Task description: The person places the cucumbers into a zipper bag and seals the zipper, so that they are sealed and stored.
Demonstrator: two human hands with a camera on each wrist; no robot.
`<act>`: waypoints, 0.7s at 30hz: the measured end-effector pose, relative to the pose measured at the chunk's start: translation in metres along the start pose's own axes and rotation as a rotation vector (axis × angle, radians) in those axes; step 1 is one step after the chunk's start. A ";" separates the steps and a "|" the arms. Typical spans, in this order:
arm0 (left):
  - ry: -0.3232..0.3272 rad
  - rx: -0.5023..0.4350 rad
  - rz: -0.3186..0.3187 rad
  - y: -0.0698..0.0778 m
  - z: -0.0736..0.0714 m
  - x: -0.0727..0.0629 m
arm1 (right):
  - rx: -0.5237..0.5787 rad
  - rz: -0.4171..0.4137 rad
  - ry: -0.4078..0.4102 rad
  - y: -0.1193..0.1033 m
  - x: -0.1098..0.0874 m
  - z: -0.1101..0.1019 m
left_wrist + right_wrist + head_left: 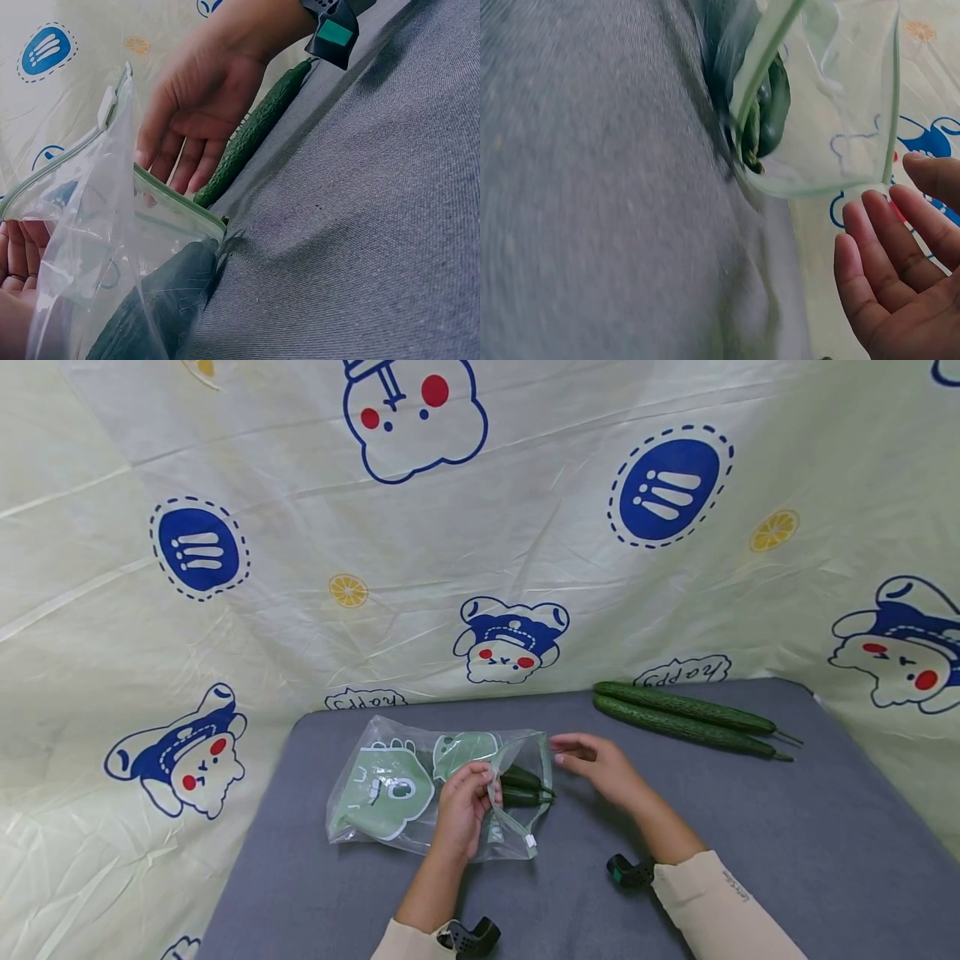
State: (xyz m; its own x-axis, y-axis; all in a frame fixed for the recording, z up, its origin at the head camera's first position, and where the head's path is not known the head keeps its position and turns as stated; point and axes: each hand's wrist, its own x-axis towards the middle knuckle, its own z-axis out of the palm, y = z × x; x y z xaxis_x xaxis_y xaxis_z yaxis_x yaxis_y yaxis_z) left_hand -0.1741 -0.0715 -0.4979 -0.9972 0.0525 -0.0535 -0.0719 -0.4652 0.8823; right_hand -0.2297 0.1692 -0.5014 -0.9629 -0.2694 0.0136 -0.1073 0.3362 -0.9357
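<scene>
Across the grey table (570, 897), your clear bag (416, 777) lies with its green-edged mouth (547, 756) gaping to the right.
Spreading that mouth looks like the step in hand: lift the near lip gently and ease the far rim outward, so the film shouldn't fold over the stems. Two loose cucumbers (690, 718) lie side by side at the far right, well apart from the bag. Your left hand (463, 802) pinches film beside the mouth; your right hand (602, 767) has fingers loosely extended near the far rim, contact unclear. Two bagged cucumbers (519, 796) sit just right of the pinch, stems reaching the rim. Smallest, the white slider (531, 841) marks the near corner.
</scene>
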 end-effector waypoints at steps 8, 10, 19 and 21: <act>0.005 -0.002 -0.004 0.001 0.000 0.000 | -0.051 -0.006 0.072 -0.001 -0.007 -0.024; 0.008 -0.004 -0.006 0.000 0.000 0.000 | -0.056 -0.010 0.085 0.000 -0.007 -0.030; 0.002 -0.009 0.000 -0.001 -0.001 0.001 | -0.106 -0.026 0.154 0.005 -0.017 -0.055; 0.003 -0.010 -0.001 -0.001 -0.001 0.001 | -0.117 -0.024 0.178 0.006 -0.020 -0.059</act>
State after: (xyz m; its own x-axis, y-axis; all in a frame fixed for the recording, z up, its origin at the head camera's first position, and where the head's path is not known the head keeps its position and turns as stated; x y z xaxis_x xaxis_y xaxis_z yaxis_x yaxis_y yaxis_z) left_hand -0.1749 -0.0722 -0.4991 -0.9971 0.0503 -0.0564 -0.0735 -0.4737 0.8776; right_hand -0.2262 0.2300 -0.4861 -0.9872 -0.1180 0.1073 -0.1487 0.4372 -0.8870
